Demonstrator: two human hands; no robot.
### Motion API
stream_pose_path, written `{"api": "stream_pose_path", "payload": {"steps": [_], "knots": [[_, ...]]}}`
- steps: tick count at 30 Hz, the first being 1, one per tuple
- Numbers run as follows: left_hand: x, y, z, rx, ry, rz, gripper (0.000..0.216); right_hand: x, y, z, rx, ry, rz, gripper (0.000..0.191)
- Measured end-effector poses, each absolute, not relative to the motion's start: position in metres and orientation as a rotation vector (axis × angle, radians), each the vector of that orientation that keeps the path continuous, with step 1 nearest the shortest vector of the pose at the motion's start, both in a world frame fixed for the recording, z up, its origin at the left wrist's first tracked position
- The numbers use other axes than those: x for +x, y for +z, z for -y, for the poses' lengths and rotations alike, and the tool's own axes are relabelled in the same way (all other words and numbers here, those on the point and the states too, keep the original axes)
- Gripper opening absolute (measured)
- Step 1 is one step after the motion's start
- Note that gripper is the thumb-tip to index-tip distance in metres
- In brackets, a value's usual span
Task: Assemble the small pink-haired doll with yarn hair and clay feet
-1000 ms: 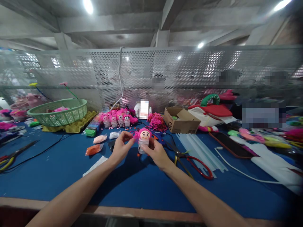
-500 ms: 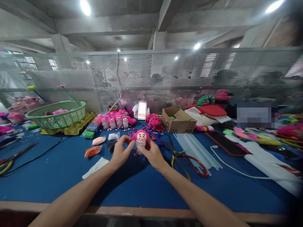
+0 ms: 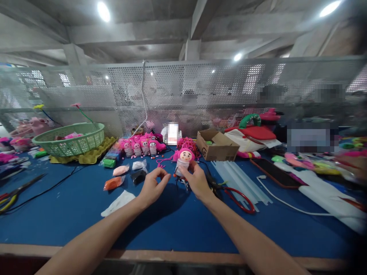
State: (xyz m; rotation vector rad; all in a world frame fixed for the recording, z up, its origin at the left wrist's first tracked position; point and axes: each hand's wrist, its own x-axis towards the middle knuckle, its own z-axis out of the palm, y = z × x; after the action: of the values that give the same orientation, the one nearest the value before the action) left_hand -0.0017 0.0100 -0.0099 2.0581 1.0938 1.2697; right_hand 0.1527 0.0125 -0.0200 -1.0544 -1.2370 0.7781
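Observation:
A small doll (image 3: 184, 160) with pink yarn hair, a drawn face and a white ringed body is held by my right hand (image 3: 198, 183), whose thumb lies across its front. Thin dark limbs with orange bead ends hang below the body. Just left of the doll, my left hand (image 3: 154, 186) is apart from it, fingers curled and thumb close to the index finger. Whether anything small sits in that pinch cannot be made out. Several similar dolls (image 3: 145, 147) stand behind my left hand. A tangle of pink yarn (image 3: 187, 144) lies behind the held doll.
Scissors with red handles (image 3: 239, 200) and translucent strips (image 3: 239, 183) lie at right, near a phone (image 3: 273, 173) and white cable (image 3: 289, 206). A cardboard box (image 3: 219, 147) stands behind. At left are clay packets (image 3: 114, 183), a white tissue (image 3: 119, 202), a green basket (image 3: 69, 141) and other scissors (image 3: 20, 189).
The doll has moved right and tilted in my right hand. My left hand has come away from it and now stands apart on the left.

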Motion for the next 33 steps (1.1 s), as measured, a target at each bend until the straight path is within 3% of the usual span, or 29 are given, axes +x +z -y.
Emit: {"api": "stream_pose_path", "payload": {"steps": [3,8,33], "knots": [[0.000,-0.011,-0.009,2.065,1.249,-1.077,0.015,0.152,-0.020,-0.011,-1.067,0.799,1.251,0.038],[0.002,-0.015,-0.009,2.045,1.229,-1.050,0.028,0.150,-0.020,-0.007,-1.084,0.817,1.310,0.037],[0.002,-0.020,-0.013,1.910,1.083,-0.861,0.037,0.143,-0.015,0.004,-1.012,0.851,1.468,0.035]]}}
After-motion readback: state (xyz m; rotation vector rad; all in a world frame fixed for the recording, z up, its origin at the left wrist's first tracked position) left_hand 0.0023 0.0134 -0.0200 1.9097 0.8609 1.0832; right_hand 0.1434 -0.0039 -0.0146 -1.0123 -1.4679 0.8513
